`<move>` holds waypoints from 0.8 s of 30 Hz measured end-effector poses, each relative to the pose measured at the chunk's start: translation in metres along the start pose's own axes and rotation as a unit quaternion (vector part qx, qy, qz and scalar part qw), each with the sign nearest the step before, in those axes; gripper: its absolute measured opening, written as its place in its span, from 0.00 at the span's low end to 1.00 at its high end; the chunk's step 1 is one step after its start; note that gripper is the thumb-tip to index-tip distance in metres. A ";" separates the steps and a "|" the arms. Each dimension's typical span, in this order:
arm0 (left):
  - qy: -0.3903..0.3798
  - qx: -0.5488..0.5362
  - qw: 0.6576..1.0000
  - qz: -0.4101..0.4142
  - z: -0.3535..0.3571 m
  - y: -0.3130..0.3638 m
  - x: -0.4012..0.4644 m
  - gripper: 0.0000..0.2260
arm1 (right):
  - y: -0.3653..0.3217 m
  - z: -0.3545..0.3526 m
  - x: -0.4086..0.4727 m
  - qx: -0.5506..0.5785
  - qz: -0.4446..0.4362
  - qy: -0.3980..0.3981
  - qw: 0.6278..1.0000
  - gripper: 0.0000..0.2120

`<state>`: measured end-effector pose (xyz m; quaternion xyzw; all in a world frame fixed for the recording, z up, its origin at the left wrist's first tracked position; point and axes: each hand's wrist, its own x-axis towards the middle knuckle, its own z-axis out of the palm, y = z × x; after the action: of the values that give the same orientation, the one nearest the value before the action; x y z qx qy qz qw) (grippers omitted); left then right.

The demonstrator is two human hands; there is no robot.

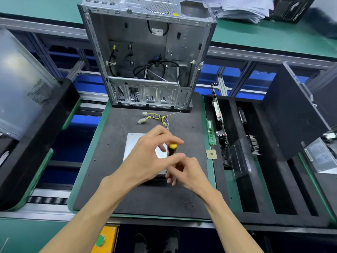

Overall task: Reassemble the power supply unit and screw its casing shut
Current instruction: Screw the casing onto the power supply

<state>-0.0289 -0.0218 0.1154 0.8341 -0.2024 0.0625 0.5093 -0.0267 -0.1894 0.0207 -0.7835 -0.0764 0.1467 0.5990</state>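
Over the flat silver metal power supply unit (134,145) lying on the dark grey foam work mat (113,172), both hands meet on a yellow-and-black handled screwdriver (172,149) standing upright. The left hand (145,157) pinches its yellow cap between thumb and fingers; the right hand (186,172) curls round the black grip lower down. The unit's yellow and purple cable bundle (156,118) trails toward the open grey steel computer case (147,57), which holds loose black cables. The black slotted foam tray (255,161) on the right holds upright circuit boards.

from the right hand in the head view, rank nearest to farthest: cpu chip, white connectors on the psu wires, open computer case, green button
Measured from the right hand:
1. CPU chip, just to its right on the mat edge.
2. White connectors, ahead and to the left, at the wire ends.
3. Green button, below left, on the yellow box at the bench front.
4. Open computer case, standing at the mat's far end.
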 end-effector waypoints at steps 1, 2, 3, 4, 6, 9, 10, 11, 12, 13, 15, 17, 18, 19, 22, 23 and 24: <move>0.035 -0.003 0.999 -0.010 0.001 -0.001 0.000 0.09 | 0.001 0.001 0.001 -0.002 -0.003 0.005 1.000 0.11; 0.059 -0.016 0.998 -0.023 0.001 -0.002 -0.001 0.09 | 0.004 0.003 0.002 -0.003 -0.005 0.010 1.000 0.11; 0.068 -0.038 0.996 -0.037 0.001 -0.004 -0.003 0.11 | 0.006 0.004 0.002 -0.006 -0.009 0.016 1.000 0.12; 0.058 -0.064 0.995 -0.052 0.000 -0.007 -0.005 0.14 | 0.007 0.005 0.002 -0.009 -0.014 0.023 1.000 0.13; 0.003 -0.100 0.993 -0.064 -0.002 -0.009 -0.009 0.17 | 0.007 0.005 0.000 -0.042 -0.037 0.029 0.998 0.11; -0.060 -0.106 0.991 -0.061 -0.003 -0.007 -0.012 0.18 | -0.005 0.005 -0.005 -0.084 -0.098 0.037 0.991 0.11; -0.071 -0.102 0.990 -0.059 -0.003 -0.005 -0.012 0.19 | -0.013 0.006 -0.006 -0.066 -0.105 0.034 0.992 0.14; -0.084 -0.095 0.991 -0.052 -0.002 -0.003 -0.011 0.19 | -0.021 0.006 -0.007 -0.035 -0.103 0.025 0.994 0.16; -0.099 -0.080 0.991 -0.043 0.000 -0.001 -0.011 0.20 | -0.029 0.006 -0.006 -0.001 -0.098 0.006 0.995 0.19; -0.116 -0.056 0.991 -0.034 0.002 0.000 -0.011 0.21 | -0.035 0.005 -0.005 0.024 -0.091 -0.017 0.995 0.22; -0.129 0.007 0.991 -0.024 0.004 0.002 -0.011 0.22 | -0.044 0.005 0.000 0.019 -0.073 -0.040 0.996 0.20; -0.099 0.055 0.994 -0.003 0.003 0.001 -0.010 0.19 | -0.051 0.007 0.002 0.011 -0.056 -0.028 0.998 0.10; -0.070 0.070 0.995 0.004 0.003 0.001 -0.010 0.16 | -0.052 0.011 0.003 0.022 -0.053 -0.025 0.998 0.07; -0.034 0.085 0.996 0.004 0.001 0.002 -0.010 0.12 | -0.052 0.013 0.003 0.035 -0.057 -0.021 0.998 0.06; 0.066 0.144 0.987 -0.022 -0.003 0.005 -0.009 0.08 | -0.048 0.020 -0.002 0.057 -0.057 -0.014 0.997 0.06; 0.077 0.152 0.985 -0.040 -0.004 0.005 -0.009 0.10 | -0.047 0.022 -0.004 0.060 -0.045 -0.021 0.997 0.06; 0.078 0.152 0.984 -0.050 -0.007 0.006 -0.009 0.10 | -0.049 0.024 -0.007 0.061 -0.036 -0.027 0.997 0.07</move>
<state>-0.0385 -0.0157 0.1208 0.9034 -0.1081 0.1315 0.3936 -0.0388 -0.1560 0.0631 -0.7382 -0.1113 0.1505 0.6481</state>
